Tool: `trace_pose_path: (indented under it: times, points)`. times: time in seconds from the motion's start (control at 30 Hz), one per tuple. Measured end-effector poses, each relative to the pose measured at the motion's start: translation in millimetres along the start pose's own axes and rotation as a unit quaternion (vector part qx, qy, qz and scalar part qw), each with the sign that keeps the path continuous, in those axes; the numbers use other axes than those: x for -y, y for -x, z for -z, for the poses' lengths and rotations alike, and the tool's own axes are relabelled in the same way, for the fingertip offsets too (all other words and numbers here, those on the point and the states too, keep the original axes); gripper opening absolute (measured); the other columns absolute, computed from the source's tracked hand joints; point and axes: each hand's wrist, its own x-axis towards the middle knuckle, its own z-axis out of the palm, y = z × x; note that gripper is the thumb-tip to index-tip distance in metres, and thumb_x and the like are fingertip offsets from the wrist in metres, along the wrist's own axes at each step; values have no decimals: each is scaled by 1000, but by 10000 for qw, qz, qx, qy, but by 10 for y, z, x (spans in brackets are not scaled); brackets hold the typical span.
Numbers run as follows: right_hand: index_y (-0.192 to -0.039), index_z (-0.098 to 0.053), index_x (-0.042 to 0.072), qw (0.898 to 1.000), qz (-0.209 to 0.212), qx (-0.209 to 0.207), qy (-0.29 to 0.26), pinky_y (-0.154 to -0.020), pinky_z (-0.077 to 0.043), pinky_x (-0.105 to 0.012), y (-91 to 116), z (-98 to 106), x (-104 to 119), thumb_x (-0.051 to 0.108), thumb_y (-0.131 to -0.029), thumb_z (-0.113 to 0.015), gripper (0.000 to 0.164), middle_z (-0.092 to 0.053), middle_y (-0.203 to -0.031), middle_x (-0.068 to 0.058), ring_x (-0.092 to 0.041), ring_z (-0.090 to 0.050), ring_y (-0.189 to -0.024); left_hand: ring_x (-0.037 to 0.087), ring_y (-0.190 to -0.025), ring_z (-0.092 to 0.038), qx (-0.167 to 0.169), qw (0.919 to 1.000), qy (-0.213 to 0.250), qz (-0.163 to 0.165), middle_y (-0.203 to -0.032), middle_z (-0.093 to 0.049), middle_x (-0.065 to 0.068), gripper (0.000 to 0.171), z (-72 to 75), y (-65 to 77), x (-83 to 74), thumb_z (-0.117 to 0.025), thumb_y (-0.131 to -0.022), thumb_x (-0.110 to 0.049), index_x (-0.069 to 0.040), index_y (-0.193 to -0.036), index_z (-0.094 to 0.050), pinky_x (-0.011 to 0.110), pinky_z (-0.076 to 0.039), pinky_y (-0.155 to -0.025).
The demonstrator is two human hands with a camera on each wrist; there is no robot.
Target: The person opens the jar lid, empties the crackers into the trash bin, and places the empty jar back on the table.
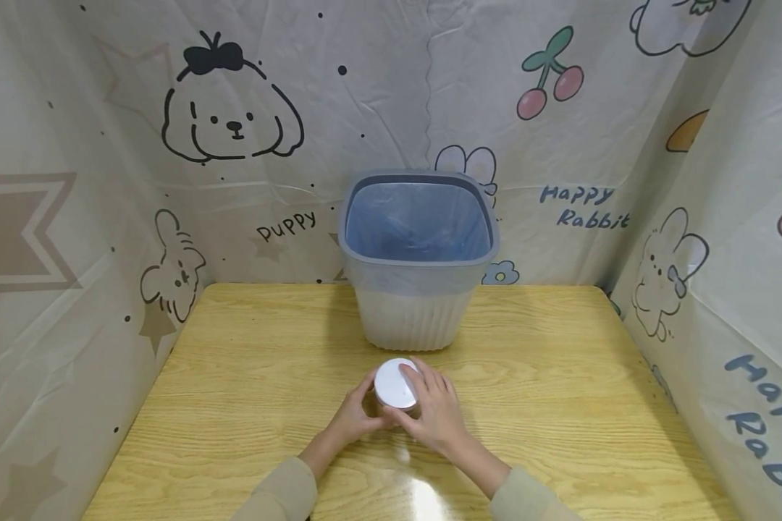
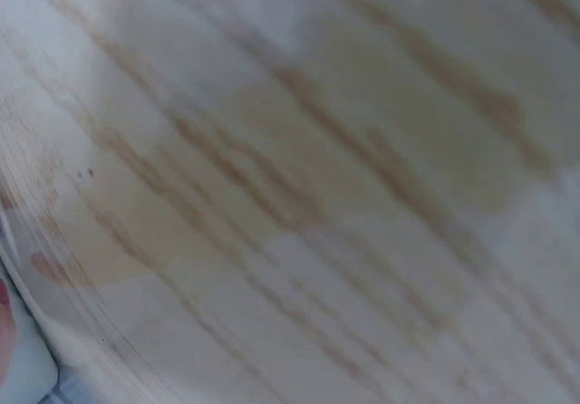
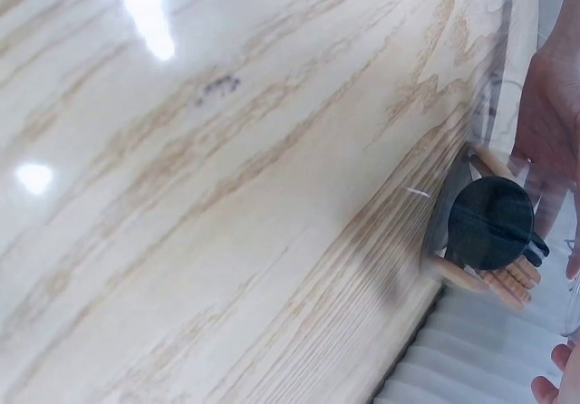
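Nearest, at the bottom edge of the head view, are two pale sleeves (image 1: 283, 486), one on each forearm, with a bright patch of glare (image 1: 425, 499) between them on the yellow wood-grained bench (image 1: 247, 383). Just beyond the sleeves, both hands are closed around one small round container (image 1: 392, 385) with a flat white top. The left hand (image 1: 352, 414) grips it from the left, fingers at the far side and thumb at the near side. The right hand (image 1: 438, 411) grips it from the right, its thumb low at the near edge and a fingertip lying over the white top. The container is near the middle of the bench from left to right; whether its base touches the wood, I cannot tell. The left wrist view is mostly blurred wood grain, and the right wrist view catches only parts of the hands at its right edge.

Just past the container, apart from it, a tall ribbed bin (image 1: 417, 311) stands upright on the far part of the bench, its mouth upward, bluish above and whitish below. Behind the bin hangs a pale cloth (image 1: 378, 43), which also covers both sides. It bears a puppy drawing (image 1: 234, 130) at the left, pink cherries (image 1: 532, 105) at the right and "Happy Rabbit" lettering (image 1: 583, 206) below them.
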Motion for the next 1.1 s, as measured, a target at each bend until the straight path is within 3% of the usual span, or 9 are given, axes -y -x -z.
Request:
trace_pose_path:
  times: [0.2,0.57,0.8,0.97,1.1]
  points:
    - [-132,-44,13,9997,232,-36,-23,-93,-37,-53,-21,1,-31,68,-85,-35,73,-45,-133,-14,-27,-44,-119,40,-114,-48,-34,9999,-88,85,-125,-50,26,83,-1,7,-10,-80,-66,-6,3,-135,-36,56,-35,-97]
    - [-133,-43,12,9977,638,208,104,-92,-38,-52,-65,68,-100,65,-86,-36,71,-42,-136,-13,-28,-43,-120,34,-116,-48,67,9997,-88,221,-127,-51,22,83,4,3,3,-81,-66,-8,1,-135,-36,53,-35,-98]
    - [-133,-43,12,9957,808,462,-30,-93,-37,-54,-93,100,-155,65,-86,-37,71,-41,-138,-13,-29,-42,-121,32,-120,-45,26,9996,-13,293,-131,-50,15,88,-91,13,318,-83,-65,-13,-13,-138,-35,55,-31,-100]
    - [-133,-44,13,9931,985,611,-163,-93,-37,-54,-131,141,-185,66,-86,-34,71,-42,-137,-13,-29,-43,-120,28,-122,-43,79,9991,132,397,-133,-49,10,87,-95,17,370,-82,-66,-24,-23,-139,-34,54,-29,-102]
    - [-133,-44,15,9908,1099,792,-60,-93,-38,-50,-168,166,-217,69,-86,-28,74,-42,-137,-11,-27,-43,-120,28,-122,-43,71,9991,167,372,-133,-48,10,86,-92,16,367,-82,-67,-27,-24,-139,-34,54,-29,-102]
